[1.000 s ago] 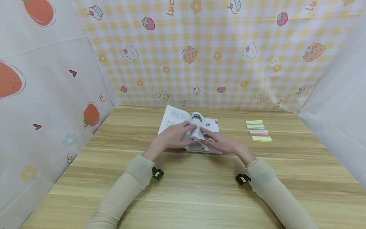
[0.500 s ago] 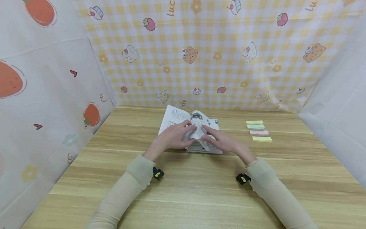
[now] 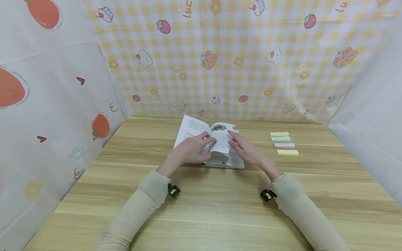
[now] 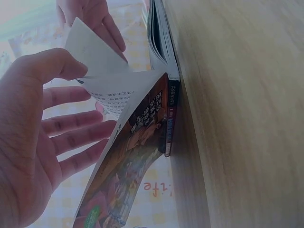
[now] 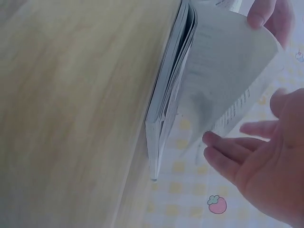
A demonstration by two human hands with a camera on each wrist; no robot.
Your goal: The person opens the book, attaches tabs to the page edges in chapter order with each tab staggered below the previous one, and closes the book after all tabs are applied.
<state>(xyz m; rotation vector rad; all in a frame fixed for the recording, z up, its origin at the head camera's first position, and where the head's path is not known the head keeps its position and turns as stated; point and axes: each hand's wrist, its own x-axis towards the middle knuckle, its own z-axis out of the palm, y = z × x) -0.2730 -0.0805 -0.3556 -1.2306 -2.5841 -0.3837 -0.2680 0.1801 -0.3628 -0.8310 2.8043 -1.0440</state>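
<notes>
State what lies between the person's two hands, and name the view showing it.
A raised page of the open book lies between the left hand and the right hand; the head view shows it.

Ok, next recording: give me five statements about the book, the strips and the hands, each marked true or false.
1. The book is open. True.
2. The left hand and right hand are both at the book. True.
3. Coloured strips lie to the right of the book. True.
4. The right hand holds one of the strips. False: the strips lie on the table, apart from both hands.
5. The strip nearest the person is pink. False: a yellow strip is nearest.
</notes>
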